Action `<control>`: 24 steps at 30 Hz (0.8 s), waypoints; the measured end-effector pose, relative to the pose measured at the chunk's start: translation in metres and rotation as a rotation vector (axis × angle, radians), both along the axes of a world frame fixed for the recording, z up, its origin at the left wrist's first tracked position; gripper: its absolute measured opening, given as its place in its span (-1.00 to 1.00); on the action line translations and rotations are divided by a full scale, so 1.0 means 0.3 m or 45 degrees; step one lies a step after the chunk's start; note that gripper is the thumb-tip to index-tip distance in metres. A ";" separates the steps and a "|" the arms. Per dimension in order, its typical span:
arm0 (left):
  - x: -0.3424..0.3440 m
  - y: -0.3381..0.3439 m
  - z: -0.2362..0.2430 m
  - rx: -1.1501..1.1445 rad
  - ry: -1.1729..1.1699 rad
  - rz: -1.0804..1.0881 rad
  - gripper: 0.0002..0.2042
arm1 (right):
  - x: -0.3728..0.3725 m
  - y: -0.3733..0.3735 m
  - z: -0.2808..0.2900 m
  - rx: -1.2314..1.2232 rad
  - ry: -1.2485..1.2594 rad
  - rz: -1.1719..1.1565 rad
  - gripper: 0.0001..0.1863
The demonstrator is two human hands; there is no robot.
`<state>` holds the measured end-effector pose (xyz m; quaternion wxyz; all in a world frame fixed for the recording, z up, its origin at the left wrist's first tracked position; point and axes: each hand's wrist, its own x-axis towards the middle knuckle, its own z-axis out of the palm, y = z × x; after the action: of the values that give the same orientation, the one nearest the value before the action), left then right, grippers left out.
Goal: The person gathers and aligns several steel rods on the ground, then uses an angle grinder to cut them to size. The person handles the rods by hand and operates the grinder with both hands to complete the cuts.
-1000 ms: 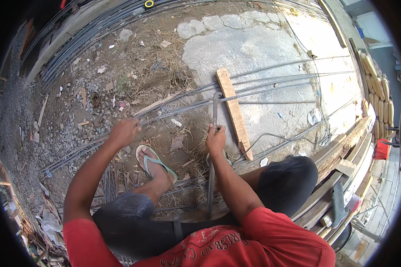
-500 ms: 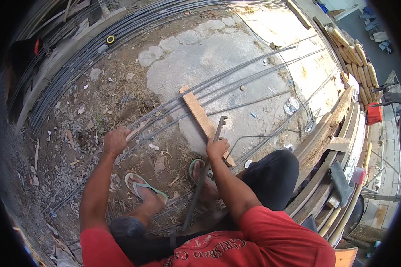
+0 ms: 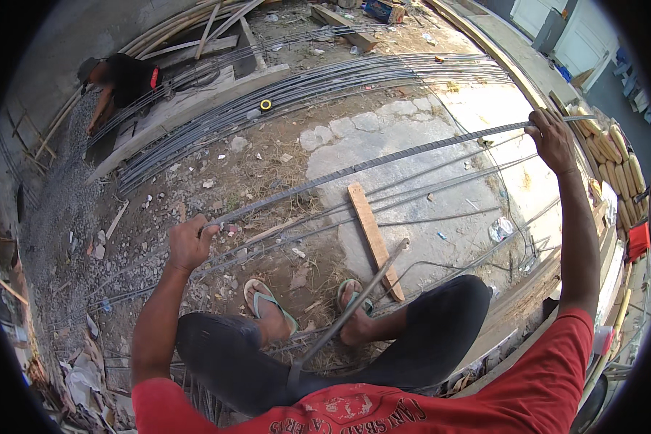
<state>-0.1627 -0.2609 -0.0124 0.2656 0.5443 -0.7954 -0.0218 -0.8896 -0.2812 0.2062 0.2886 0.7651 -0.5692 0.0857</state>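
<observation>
A ribbed steel reinforcing bar (image 3: pixel 369 163) stretches across in front of me, raised above the ground. Its left part is in the closed fingers of my left hand (image 3: pixel 188 244). Out at the right, my arm is stretched far forward, and my right hand (image 3: pixel 557 143) grips the bar close to its far end. A steel bending lever (image 3: pixel 347 311) leans at a slant from my lap across the short wooden plank (image 3: pixel 369 228), with neither hand on it. Several thinner rods lie over that plank below the held bar.
Long rebars (image 3: pixel 325 88) lie bundled beyond the cracked concrete slab (image 3: pixel 340 145), with a yellow tape roll (image 3: pixel 266 105) beside them. A co-worker (image 3: pixel 126 83) bends down at the far left. Timber is stacked at my right, near piled sacks (image 3: pixel 622 163) and a red container (image 3: pixel 638 241).
My right hand has let go of the bending lever and reached far right to hold the reinforcing bar. The bar is now lifted off the other rods. The view has shifted, bringing the co-worker into sight.
</observation>
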 end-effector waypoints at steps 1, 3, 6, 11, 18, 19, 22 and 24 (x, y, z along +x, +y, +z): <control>0.005 0.022 0.014 -0.049 0.027 0.027 -0.43 | 0.001 0.019 0.025 -0.085 0.060 -0.040 -0.65; 0.024 0.033 0.049 -0.174 0.072 0.085 -0.43 | 0.028 0.083 0.034 -0.175 0.048 -0.044 -0.64; 0.099 -0.028 0.162 -0.333 0.093 0.210 -0.43 | 0.172 0.205 -0.158 -0.231 -0.237 -0.151 -0.61; -0.005 -0.220 0.443 -0.666 0.167 0.315 -0.45 | 0.642 0.369 -0.475 -0.143 -0.876 -0.164 -0.58; 0.009 -0.334 0.224 -0.340 -0.005 0.191 -0.45 | 0.278 0.311 -0.070 -0.432 -0.042 -0.280 -0.63; -0.046 -0.337 0.104 -0.245 -0.023 0.120 -0.44 | 0.112 0.331 0.010 -0.560 0.237 -0.174 -0.74; -0.207 -0.298 -0.291 0.185 -0.086 0.033 -0.42 | -0.303 0.449 0.199 -0.562 0.487 -0.329 -0.77; -0.364 -0.286 -0.498 0.407 -0.123 0.063 -0.43 | -0.359 0.550 0.166 -0.369 0.525 -0.577 -0.77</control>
<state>-0.2719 -0.3466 -0.1618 0.1375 0.5994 -0.7801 -0.1153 -0.9973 -0.1162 0.2559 0.5152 0.5714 -0.6363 -0.0569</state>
